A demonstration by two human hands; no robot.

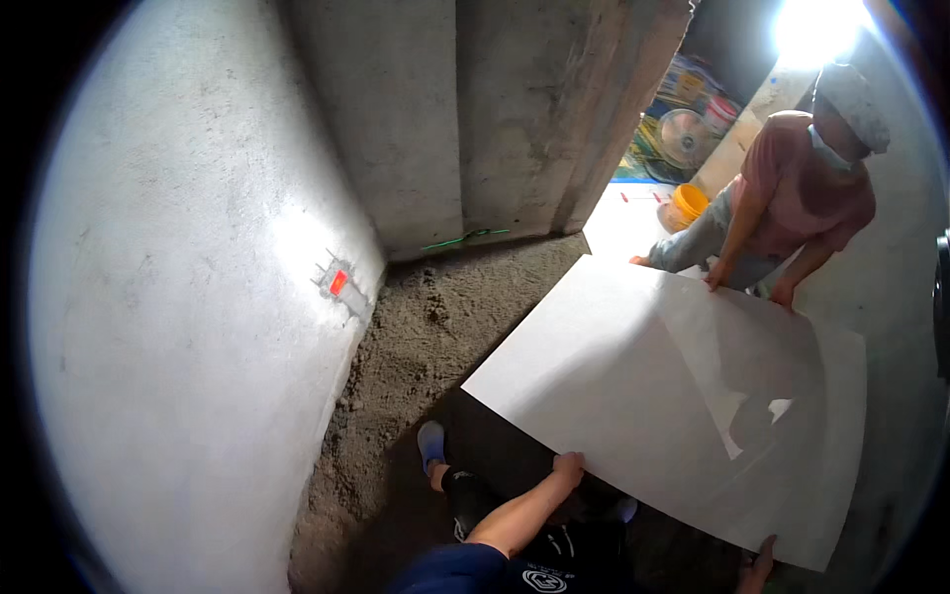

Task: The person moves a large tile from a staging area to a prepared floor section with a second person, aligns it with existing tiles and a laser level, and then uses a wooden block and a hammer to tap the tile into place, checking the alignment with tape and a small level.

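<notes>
A large, glossy white tile (604, 366) stretches across the middle and right, held between me and a co-worker. My left hand (568, 469) is closed on its near edge, left of that edge's middle. Close to the tile's near right corner, my right hand (758, 566) grips the same edge, partly cut off by the picture's lower rim. Across from me, the co-worker (802, 188) bends over the far edge with both hands on it. Reflections of the co-worker and the bright lamp show on the tile's surface.
Rough grey sand or mortar (426, 307) covers the floor at the left. A pale plastered wall (198, 297) with a red electrical box (339, 282) rises there. Behind stand a concrete wall (416, 119), a yellow bucket (687, 205), a fan (683, 137) and a glaring lamp (816, 30).
</notes>
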